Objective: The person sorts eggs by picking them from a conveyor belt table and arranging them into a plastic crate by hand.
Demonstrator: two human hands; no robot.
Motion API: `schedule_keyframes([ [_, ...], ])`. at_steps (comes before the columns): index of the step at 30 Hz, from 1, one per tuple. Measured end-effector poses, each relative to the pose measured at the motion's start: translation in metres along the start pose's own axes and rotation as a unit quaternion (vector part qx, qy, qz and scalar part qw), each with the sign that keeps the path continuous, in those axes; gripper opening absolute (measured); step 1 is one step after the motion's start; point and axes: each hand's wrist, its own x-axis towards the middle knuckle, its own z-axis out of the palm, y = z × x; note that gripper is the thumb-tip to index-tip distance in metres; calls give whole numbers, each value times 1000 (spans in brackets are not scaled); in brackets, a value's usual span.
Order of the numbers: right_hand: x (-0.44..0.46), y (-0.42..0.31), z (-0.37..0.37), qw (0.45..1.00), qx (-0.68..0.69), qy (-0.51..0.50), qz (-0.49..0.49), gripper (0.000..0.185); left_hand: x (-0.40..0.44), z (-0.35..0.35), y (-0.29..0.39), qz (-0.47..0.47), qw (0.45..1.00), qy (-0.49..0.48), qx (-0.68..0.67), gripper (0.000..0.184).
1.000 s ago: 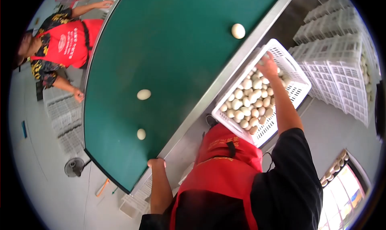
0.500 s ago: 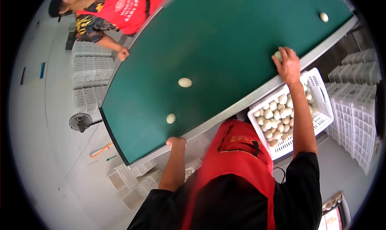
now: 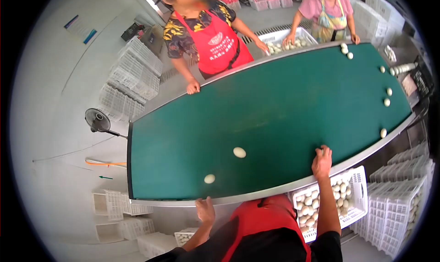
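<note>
A green conveyor belt [image 3: 192,124] with a metal rim stretches across the view. My right hand [image 3: 322,162] is over the belt near its front edge, fingers curled in; whether an egg is inside them is hidden. At the front rim, my left hand [image 3: 205,210] has its fingers apart and holds nothing. One pale egg [image 3: 209,178] lies on the belt just beyond it, and another egg [image 3: 239,152] is farther in. Below my right forearm stands a white plastic basket [image 3: 362,188], partly filled with eggs [image 3: 308,202].
Several eggs [image 3: 387,102] lie toward the belt's right end. Across the belt, a person in a red apron [image 3: 217,44] rests one hand on the rim; another person [image 3: 327,14] reaches into an egg basket [image 3: 302,33]. Stacked crates [image 3: 389,207] stand at right, a fan [image 3: 97,120] at left.
My view has turned and lifted, showing the far side and a second person. My left hand has loosened from the rim. The egg seen at my right fingers is out of sight.
</note>
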Motion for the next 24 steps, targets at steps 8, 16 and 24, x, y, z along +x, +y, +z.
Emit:
schedule_keyframes([
  [8, -17, -36, -21, 981, 156, 33, 110, 30, 52, 14, 118, 196, 977, 81, -15, 84],
  [16, -120, -77, -55, 941, 216, 83, 249, 11, 89, 43, 214, 300, 954, 9, -1, 73],
  [24, -189, -86, -70, 831, 348, -45, 432, 30, 97, 87, 254, 443, 896, -8, -35, 42],
])
